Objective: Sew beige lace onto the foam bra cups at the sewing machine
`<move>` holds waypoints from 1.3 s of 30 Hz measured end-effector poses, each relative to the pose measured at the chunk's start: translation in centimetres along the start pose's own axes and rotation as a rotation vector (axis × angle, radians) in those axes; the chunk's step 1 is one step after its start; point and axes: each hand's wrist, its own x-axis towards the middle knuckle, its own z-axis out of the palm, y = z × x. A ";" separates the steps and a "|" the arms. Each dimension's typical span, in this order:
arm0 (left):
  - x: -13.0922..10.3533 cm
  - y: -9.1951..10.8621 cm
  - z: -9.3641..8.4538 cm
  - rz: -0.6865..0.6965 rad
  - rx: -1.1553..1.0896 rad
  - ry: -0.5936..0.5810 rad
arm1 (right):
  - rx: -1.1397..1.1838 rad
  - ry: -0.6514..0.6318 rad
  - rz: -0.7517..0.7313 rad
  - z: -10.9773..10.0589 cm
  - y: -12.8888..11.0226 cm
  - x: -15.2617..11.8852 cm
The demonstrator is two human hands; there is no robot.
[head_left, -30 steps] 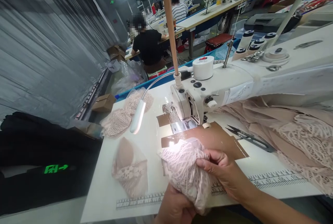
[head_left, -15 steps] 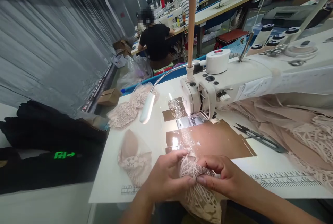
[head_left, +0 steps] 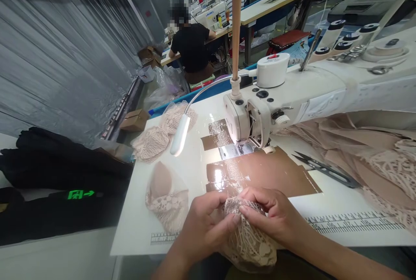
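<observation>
Both of my hands pinch one beige lace piece (head_left: 251,245) at the front edge of the sewing table. My left hand (head_left: 208,223) grips its upper left side, and my right hand (head_left: 271,215) grips the upper right, thumbs close together. The lace hangs down over the table edge. Just beyond my fingers lies brown tape (head_left: 263,174) on the table. Behind that stands the white sewing machine head (head_left: 238,119). A beige lace cup (head_left: 167,197) rests left of my left hand.
More lace pieces (head_left: 152,141) lie at the back left, beneath a small lamp (head_left: 180,135). Black thread snips (head_left: 326,169) and beige fabric (head_left: 351,141) are on the right. A person in black (head_left: 191,48) sits farther back.
My fingers have shifted on the lace, with my right fingertips higher and farther left. The lace's top edge is now folded between them, and its hanging part is bunched up higher.
</observation>
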 end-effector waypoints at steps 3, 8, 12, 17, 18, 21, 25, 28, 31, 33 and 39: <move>0.7 -0.1 0.2 -0.042 -0.078 -0.008 | -0.009 0.006 0.016 -0.1 0.1 0.0; 1.5 -1.1 0.8 -0.124 -0.301 -0.028 | -0.005 -0.011 0.076 -1.5 0.7 0.4; 1.8 -2.0 1.0 -0.176 -0.396 -0.038 | 0.182 -0.020 0.148 -2.9 0.8 0.9; 2.3 -2.2 1.6 -0.175 -0.376 -0.062 | 0.076 -0.172 0.170 -2.9 -0.5 1.5; 2.4 -2.1 1.6 -0.166 -0.378 -0.068 | 0.051 -0.174 0.172 -2.8 -0.7 1.5; 2.6 -2.1 1.6 -0.118 -0.468 -0.100 | 0.019 -0.139 0.178 -2.6 -1.2 1.5; 2.6 -2.3 1.3 -0.151 -0.655 -0.168 | 0.015 -0.120 0.185 -2.6 -1.6 1.3; 2.5 -2.7 1.3 -0.213 -0.677 -0.175 | 0.005 -0.119 0.174 -2.5 -1.9 1.4; 2.4 -3.2 1.6 -0.274 -0.685 -0.119 | 0.016 -0.118 0.183 -2.1 -1.9 1.5; 2.2 -3.4 1.7 -0.305 -0.724 -0.079 | 0.030 -0.129 0.185 -1.9 -1.7 1.5; 0.7 -3.5 0.3 -0.406 -0.921 0.097 | -0.145 -0.204 0.084 -1.7 -0.5 2.9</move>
